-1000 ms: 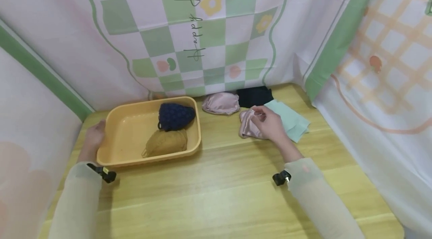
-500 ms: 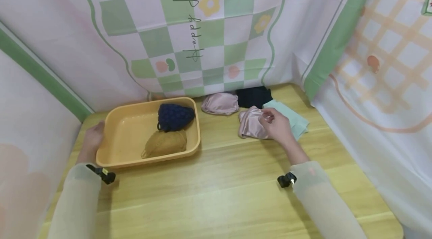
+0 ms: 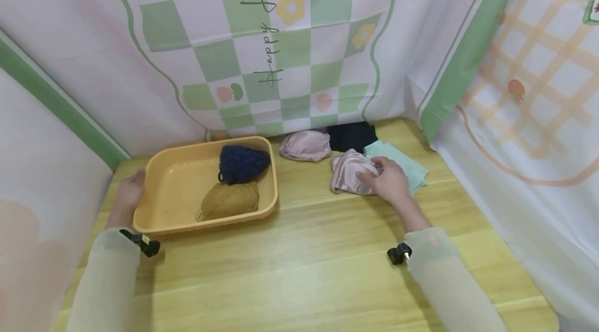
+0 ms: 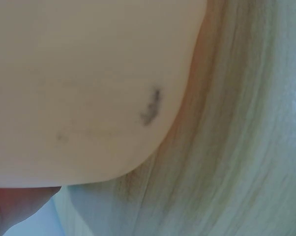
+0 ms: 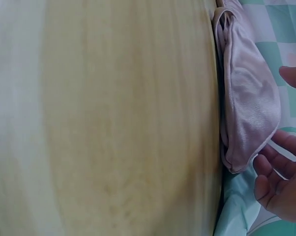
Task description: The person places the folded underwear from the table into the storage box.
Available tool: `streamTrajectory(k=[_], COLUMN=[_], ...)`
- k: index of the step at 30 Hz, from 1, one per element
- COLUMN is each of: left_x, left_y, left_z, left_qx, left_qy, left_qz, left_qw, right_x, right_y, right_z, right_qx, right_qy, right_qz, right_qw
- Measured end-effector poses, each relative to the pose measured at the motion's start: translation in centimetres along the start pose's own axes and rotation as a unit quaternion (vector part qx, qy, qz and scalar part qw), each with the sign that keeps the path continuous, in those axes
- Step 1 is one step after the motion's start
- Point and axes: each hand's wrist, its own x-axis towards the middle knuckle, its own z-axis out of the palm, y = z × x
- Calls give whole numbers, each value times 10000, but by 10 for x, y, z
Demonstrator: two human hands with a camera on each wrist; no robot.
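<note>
My right hand (image 3: 390, 182) is at a folded pink satin bra (image 3: 348, 171) on the table, with thumb and fingers spread apart. In the right wrist view, the fingertips (image 5: 258, 164) are right at the bra's edge and the thumb stands away from it. My left hand (image 3: 130, 191) holds the left end of a yellow plastic tray (image 3: 168, 220); part of its fingers is hidden by the rim. Inside the tray's right half lie a folded navy bra (image 3: 243, 164) and a mustard bra (image 3: 230, 201). The left wrist view shows mostly the tray's outer wall (image 4: 89, 88).
Behind the satin bra, along the curtain (image 3: 295, 51), are another pink bra (image 3: 305, 145) and a folded black cloth (image 3: 352, 136). Mint-green cloth (image 3: 398, 157) lies partly behind the right hand. The wooden table (image 3: 299, 269) stretches toward the person.
The right hand has drawn back rightward from the pink satin bra's middle to its right edge, and its thumb and fingers have spread. The left hand and tray stay in place.
</note>
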Motion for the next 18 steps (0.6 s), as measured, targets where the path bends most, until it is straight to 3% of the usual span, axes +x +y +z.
streamTrajectory(k=[4,11,18], left_x=[0,-1,-1], left_y=[-1,-1,0], left_z=[1,1,0], left_qx=[70,-389,-310], left_qy=[59,-135,-132], left_qz=[111,-119,-141], left_qw=[9999,9991,9993], right_x=[2,4,5], right_y=[3,0,-5], right_z=[5,13,19], right_qx=[-307,-893,-1287], right_qy=[-175,-364,-432], right_qz=[184,267,228], right_qw=[9992,9950,9905])
